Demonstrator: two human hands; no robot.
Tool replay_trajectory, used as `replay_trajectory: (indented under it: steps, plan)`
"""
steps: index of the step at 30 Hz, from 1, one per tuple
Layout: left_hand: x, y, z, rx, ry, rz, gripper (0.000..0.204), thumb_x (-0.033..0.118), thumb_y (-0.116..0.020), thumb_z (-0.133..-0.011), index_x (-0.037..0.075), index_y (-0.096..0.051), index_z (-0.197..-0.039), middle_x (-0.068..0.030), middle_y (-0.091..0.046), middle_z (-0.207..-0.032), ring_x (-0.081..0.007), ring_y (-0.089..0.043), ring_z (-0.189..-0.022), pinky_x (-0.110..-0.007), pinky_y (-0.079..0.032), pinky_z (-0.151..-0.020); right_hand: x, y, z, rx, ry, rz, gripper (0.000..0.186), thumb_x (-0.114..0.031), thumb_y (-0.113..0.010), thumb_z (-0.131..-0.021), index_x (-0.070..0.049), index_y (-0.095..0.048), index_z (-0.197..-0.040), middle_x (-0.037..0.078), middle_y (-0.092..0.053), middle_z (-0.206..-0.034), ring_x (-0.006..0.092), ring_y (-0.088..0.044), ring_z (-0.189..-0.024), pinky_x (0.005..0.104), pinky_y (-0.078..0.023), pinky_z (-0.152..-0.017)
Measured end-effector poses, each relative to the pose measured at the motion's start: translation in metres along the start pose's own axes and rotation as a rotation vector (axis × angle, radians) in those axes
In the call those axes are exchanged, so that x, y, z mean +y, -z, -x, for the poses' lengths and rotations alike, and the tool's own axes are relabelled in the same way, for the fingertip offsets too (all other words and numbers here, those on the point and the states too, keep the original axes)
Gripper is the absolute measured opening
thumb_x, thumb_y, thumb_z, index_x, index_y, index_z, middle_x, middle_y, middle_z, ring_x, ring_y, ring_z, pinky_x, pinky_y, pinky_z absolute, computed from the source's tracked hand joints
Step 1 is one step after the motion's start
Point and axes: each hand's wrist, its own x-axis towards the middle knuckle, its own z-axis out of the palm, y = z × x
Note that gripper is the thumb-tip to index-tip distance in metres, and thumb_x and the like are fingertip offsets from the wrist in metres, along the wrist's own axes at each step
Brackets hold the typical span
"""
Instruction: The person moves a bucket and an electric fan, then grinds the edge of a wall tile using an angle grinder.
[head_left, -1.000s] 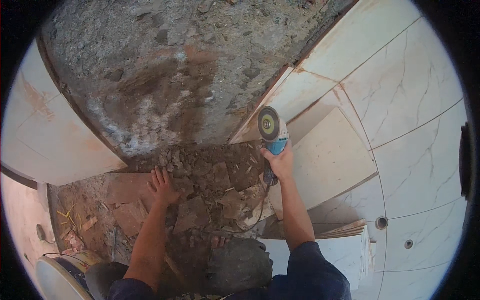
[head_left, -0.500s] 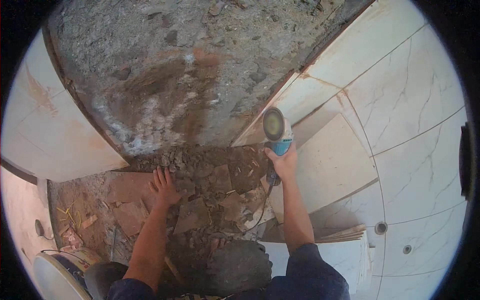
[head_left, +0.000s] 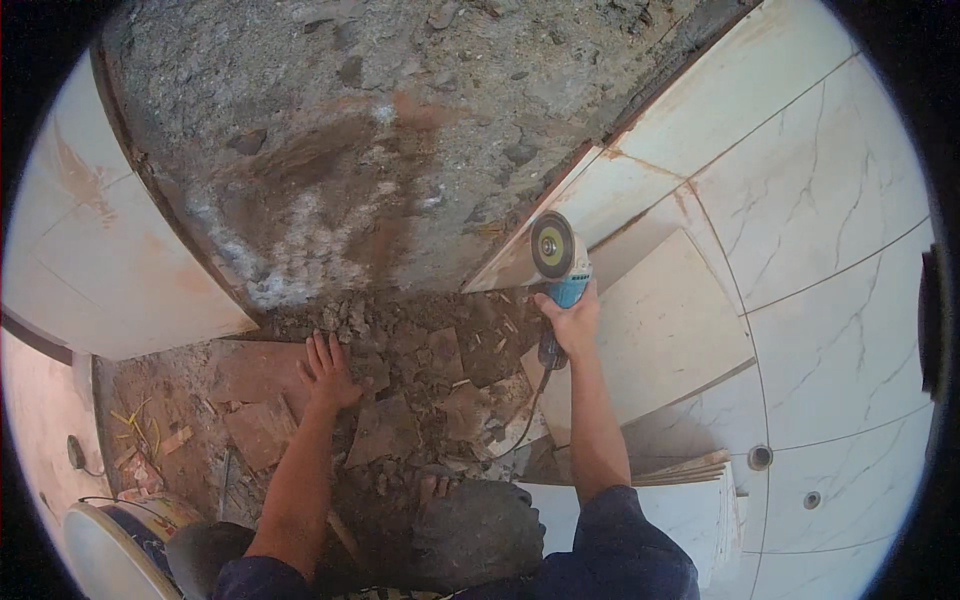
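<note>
My right hand (head_left: 573,322) is wrapped round the blue body of an angle grinder (head_left: 568,290). Its round cutting disc (head_left: 553,245), dark with a yellow-green ring, faces up beside the white tile edge at the foot of the right wall. A dark cord hangs from the grinder's rear end down to the rubble. My left hand (head_left: 328,377) lies with fingers spread at the edge of a reddish broken tile (head_left: 262,370), close to the bare wall's foot. Nothing shows in its fingers.
Rough bare masonry (head_left: 300,170) fills the far side. Broken tile pieces (head_left: 385,430) and rubble cover the floor. A large cream tile (head_left: 660,335) leans at the right, with a tile stack (head_left: 640,520) nearer me. A bucket (head_left: 110,550) stands at the lower left.
The grinder and my right hand have shifted slightly to the right. Its disc, blurred before, now shows its rings and hub sharply. My left hand stays in place.
</note>
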Motion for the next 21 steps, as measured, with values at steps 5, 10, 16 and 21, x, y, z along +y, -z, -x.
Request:
replay_trajectory:
  steps: [5, 10, 16, 21]
  plan:
    - [-0.003, -0.007, -0.004, 0.071, -0.034, 0.007, 0.129, 0.074, -0.069, -0.079, 0.008, 0.003, -0.163, -0.0194, 0.010, -0.170, -0.0367, 0.010, -0.157, -0.070, -0.004, -0.118, -0.004, 0.004, -0.005, -0.001, 0.003, 0.002, 0.059, -0.018, -0.088, -0.072, 0.003, -0.054, -0.115, 0.016, -0.070, -0.102, 0.0287, -0.068, -0.094, 0.0398, -0.053, -0.086]
    - [-0.002, -0.002, -0.002, 0.048, -0.027, -0.006, 0.130, 0.075, -0.069, -0.078, 0.008, 0.002, -0.164, -0.0186, 0.011, -0.170, -0.0371, 0.011, -0.157, -0.070, -0.005, -0.118, 0.002, 0.007, -0.012, 0.030, 0.024, -0.054, 0.059, -0.018, -0.088, -0.072, 0.002, -0.054, -0.115, 0.016, -0.069, -0.102, 0.0275, -0.067, -0.093, 0.0388, -0.053, -0.085]
    - [-0.003, -0.005, -0.004, 0.057, -0.038, 0.009, 0.130, 0.076, -0.068, -0.078, 0.007, 0.001, -0.163, -0.0199, 0.011, -0.170, -0.0381, 0.011, -0.157, -0.069, -0.003, -0.118, 0.000, 0.010, -0.020, 0.028, 0.059, -0.026, 0.051, -0.014, -0.085, -0.075, 0.000, -0.055, -0.114, 0.010, -0.068, -0.097, 0.0202, -0.066, -0.086, 0.0344, -0.054, -0.078]
    - [-0.002, -0.004, -0.003, 0.080, -0.050, 0.018, 0.133, 0.079, -0.067, -0.076, 0.005, 0.002, -0.163, -0.0222, 0.010, -0.169, -0.0391, 0.011, -0.157, -0.069, -0.003, -0.118, -0.004, 0.008, -0.013, 0.010, 0.037, -0.020, 0.056, -0.015, -0.086, -0.074, 0.002, -0.055, -0.117, 0.011, -0.069, -0.101, 0.0219, -0.066, -0.090, 0.0360, -0.054, -0.083]
